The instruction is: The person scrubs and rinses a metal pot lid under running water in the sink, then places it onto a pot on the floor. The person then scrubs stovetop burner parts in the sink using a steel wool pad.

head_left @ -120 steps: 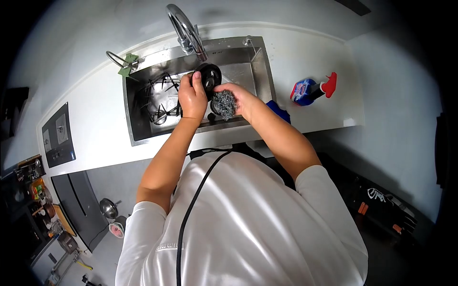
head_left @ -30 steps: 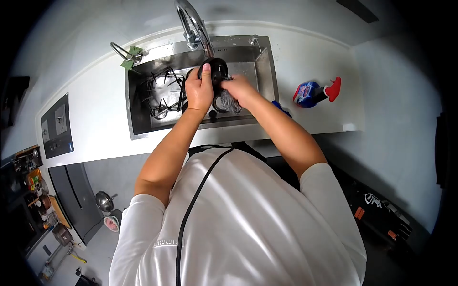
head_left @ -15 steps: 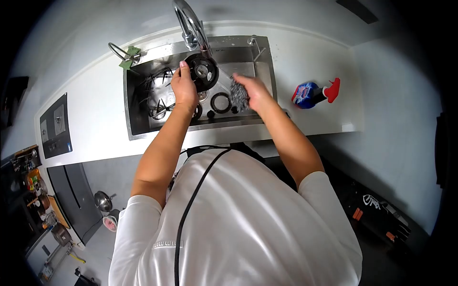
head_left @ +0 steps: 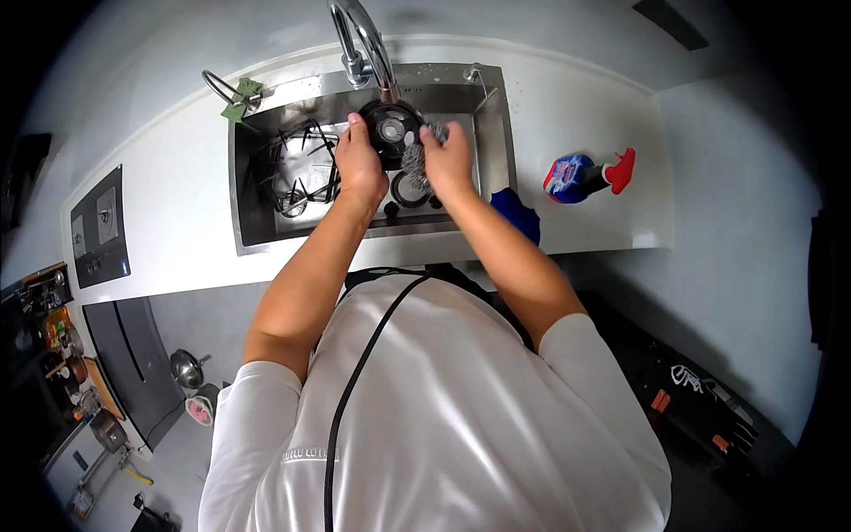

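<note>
My left hand [head_left: 361, 167] is closed on the edge of a round black stove burner part [head_left: 387, 113], held tilted over the sink under the tap [head_left: 377, 55]. Gripped in my right hand [head_left: 450, 161] is a grey steel wool scrubber [head_left: 414, 166], touching or very close to the burner part's right side. Black wire pan supports [head_left: 310, 191] lie in the left of the steel sink [head_left: 509, 142]. Below my hands, a dark ring [head_left: 396, 191] and small black knobs rest on the sink floor, partly hidden by the scrubber.
On the counter to the right lies a blue spray bottle [head_left: 567, 177] with a red trigger. A blue cloth [head_left: 516, 213] hangs at the sink's front right edge. A green cloth [head_left: 243, 99] is by the small curved tap; a cooktop [head_left: 99, 229] sits at far left.
My right hand has moved left with the scrubber, up to the burner part. My left hand and the burner part have shifted slightly right. The blue cloth has come into view.
</note>
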